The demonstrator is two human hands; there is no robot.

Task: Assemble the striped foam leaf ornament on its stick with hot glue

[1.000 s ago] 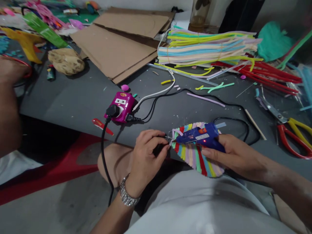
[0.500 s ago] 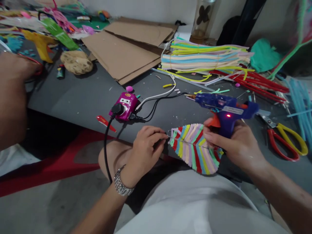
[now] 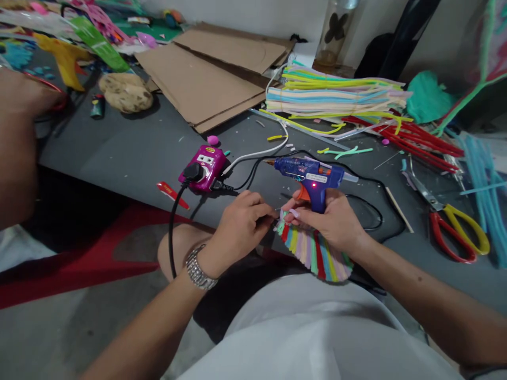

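Observation:
My right hand [image 3: 332, 219] is closed round the grip of a blue hot-glue gun [image 3: 309, 171], its red light on and its nozzle pointing left over the table. The same hand's fingertips press on the tip of a striped multicolour leaf shape [image 3: 317, 253] made of foam strips, which overhangs the table's front edge. My left hand [image 3: 241, 227], with a metal watch on the wrist, pinches the leaf's thin stem end, fingers closed.
A purple power socket [image 3: 203, 169] with black and white cables lies just left of the hands. Red-and-yellow scissors [image 3: 455, 232] are at the right. Bundled coloured foam strips [image 3: 336, 95] and cardboard sheets [image 3: 206, 74] fill the back. Another person's arm [image 3: 18, 137] is at the far left.
My right hand swung the glue gun up and to the right off the leaf, then brought it back left and lowered it, fingers now pressing the leaf tip. My left hand kept its pinch.

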